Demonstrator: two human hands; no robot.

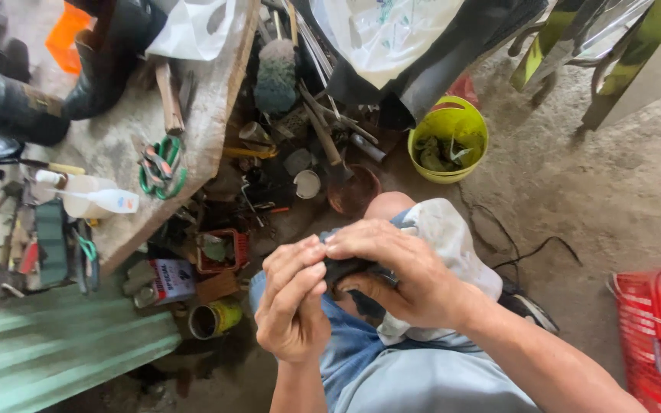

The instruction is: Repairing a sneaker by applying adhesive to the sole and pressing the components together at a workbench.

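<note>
Head view: both hands meet over lap. Left hand (292, 302) curled, fingertips pinching small dark object (343, 269); right hand (399, 275) wraps over it from other side, fingers bent and closed on it. Object mostly hidden; long axis and heading cannot be told. White cloth (453, 237) lies on knee under hands. Bare concrete floor (598, 183) open to right. Cluttered workbench (116, 138) edge close on left; yellow-green bucket (449, 141) ahead; red basket (652, 329) at right edge.
</note>
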